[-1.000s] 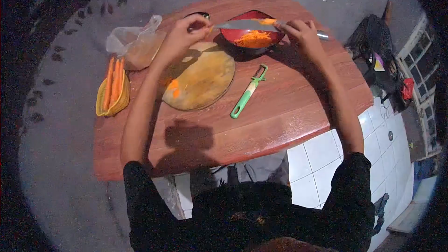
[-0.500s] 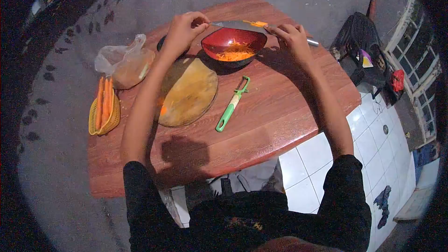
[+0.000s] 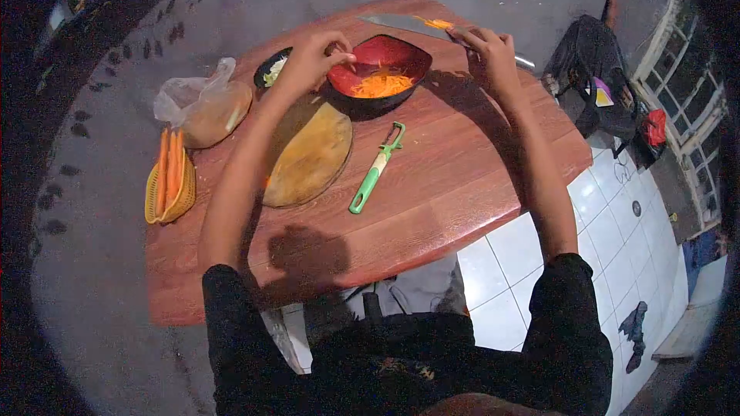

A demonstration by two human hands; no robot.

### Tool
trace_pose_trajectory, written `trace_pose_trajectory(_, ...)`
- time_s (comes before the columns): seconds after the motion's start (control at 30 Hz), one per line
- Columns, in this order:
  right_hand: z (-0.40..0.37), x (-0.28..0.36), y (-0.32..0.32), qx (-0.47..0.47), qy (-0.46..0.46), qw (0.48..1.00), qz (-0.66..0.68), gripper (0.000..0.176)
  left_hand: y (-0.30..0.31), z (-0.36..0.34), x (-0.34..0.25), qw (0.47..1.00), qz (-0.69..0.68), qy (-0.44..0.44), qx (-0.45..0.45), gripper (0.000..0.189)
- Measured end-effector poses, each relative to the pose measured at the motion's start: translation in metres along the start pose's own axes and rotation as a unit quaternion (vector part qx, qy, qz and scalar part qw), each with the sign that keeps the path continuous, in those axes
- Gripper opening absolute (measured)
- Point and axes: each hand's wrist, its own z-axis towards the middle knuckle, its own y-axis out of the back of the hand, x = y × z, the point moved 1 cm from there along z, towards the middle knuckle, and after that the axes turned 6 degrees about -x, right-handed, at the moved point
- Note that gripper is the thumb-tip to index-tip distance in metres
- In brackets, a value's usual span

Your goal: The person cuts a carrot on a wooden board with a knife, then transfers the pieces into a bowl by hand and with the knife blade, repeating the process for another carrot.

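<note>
My right hand [image 3: 486,54] is closed around a knife [image 3: 401,25], held over the far side of the bowl with its blade pointing left. Carrot shreds [image 3: 438,24] cling to the blade near my fingers. At the left rim of the red-and-black bowl [image 3: 389,50], my left hand [image 3: 322,59] has its fingers curled together; whatever they may pinch is hidden. Shredded carrot [image 3: 381,85] lies in the bowl. Nearer to me are a round wooden chopping board [image 3: 312,154], partly behind my left forearm, and a green-handled peeler [image 3: 376,169].
A yellow basket [image 3: 181,202] with whole carrots [image 3: 168,169] stands at the table's left edge. Behind it sits a clear plastic bag [image 3: 208,108]. A dark dish [image 3: 264,73] with pale shreds is partly behind my left hand. A black bag [image 3: 590,69] hangs beyond the right edge.
My left hand has let go of the knife tip and come down to the bowl's left rim. The knife, still in my right hand, sits slightly higher and farther back.
</note>
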Motion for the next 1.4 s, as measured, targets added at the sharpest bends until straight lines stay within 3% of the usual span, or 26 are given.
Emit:
trace_pose_trajectory(0.13, -0.003, 0.000, -0.003, 0.007, 0.021, 1.000, 0.005, 0.043, -0.006, -0.002, -0.014, 1.000, -0.001, -0.020, -0.014, 0.010)
trace_pose_trajectory(0.2, -0.004, 0.010, -0.002, 0.013, 0.013, 1.000, 0.008, 0.041, -0.010, 0.002, -0.014, 0.963, 0.111, -0.239, -0.061, 0.012)
trace_pose_trajectory(0.3, -0.005, 0.029, 0.008, 0.029, 0.009, 0.999, 0.018, 0.042, -0.016, 0.001, -0.013, 0.952, 0.131, -0.272, -0.054, 0.014)
trace_pose_trajectory(0.43, -0.006, 0.042, 0.007, 0.045, 0.022, 0.998, 0.029, 0.057, -0.019, -0.001, -0.024, 0.967, 0.112, -0.221, -0.058, 0.018)
trace_pose_trajectory(0.5, -0.007, 0.049, 0.007, 0.046, 0.023, 0.997, 0.049, 0.056, -0.017, 0.001, -0.031, 0.957, 0.211, -0.198, -0.019, 0.026)
trace_pose_trajectory(0.6, -0.008, 0.053, 0.001, 0.048, 0.040, 0.996, 0.056, 0.054, -0.032, 0.007, -0.028, 0.960, 0.188, -0.187, -0.088, 0.031)
trace_pose_trajectory(0.73, -0.008, 0.058, -0.004, 0.075, 0.065, 0.993, 0.061, 0.046, -0.044, 0.018, -0.027, 0.963, 0.110, -0.235, -0.080, 0.037)
trace_pose_trajectory(0.83, -0.008, 0.047, -0.019, 0.063, 0.103, 0.993, 0.017, 0.045, -0.058, 0.026, -0.025, 0.968, 0.122, -0.217, 0.022, 0.039)
trace_pose_trajectory(0.97, -0.007, 0.052, -0.013, 0.052, 0.100, 0.993, 0.028, 0.046, -0.068, 0.036, -0.013, 0.975, 0.060, -0.204, 0.062, 0.039)
trace_pose_trajectory(1.03, -0.007, 0.049, -0.016, 0.034, 0.131, 0.990, 0.050, 0.047, -0.064, 0.036, -0.015, 0.988, 0.018, -0.120, 0.100, 0.036)
trace_pose_trajectory(1.17, -0.006, 0.046, -0.022, 0.016, 0.170, 0.985, 0.012, 0.049, -0.062, 0.043, -0.007, 0.986, 0.038, -0.142, 0.081, 0.029)
trace_pose_trajectory(1.23, -0.001, 0.067, 0.002, 0.037, 0.113, 0.989, 0.083, 0.050, -0.058, 0.044, -0.003, 0.973, 0.105, -0.194, -0.073, 0.024)
trace_pose_trajectory(1.4, 0.001, 0.063, 0.002, 0.014, 0.128, 0.990, 0.065, 0.044, -0.042, 0.044, 0.000, 0.984, 0.096, -0.144, -0.052, 0.026)
